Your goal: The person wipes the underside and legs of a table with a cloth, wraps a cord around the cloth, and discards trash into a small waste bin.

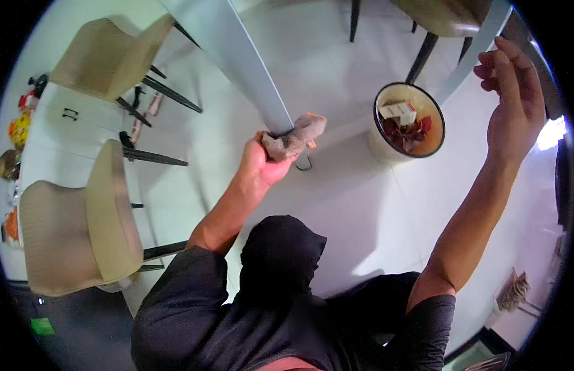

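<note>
In the head view, the left hand (pixel 266 166), forearm slanting upward, had its grip around an orange-edged grey cloth (pixel 294 141) against a flat pale panel (pixel 237 55) near twelve o'clock. The right hand (pixel 514 102), raised toward two, was released, fingers loosely bent.

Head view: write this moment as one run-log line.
left hand: gripping cloth at pale bar | right hand: raised, fingers curled | bin: upright, litter inside
</note>
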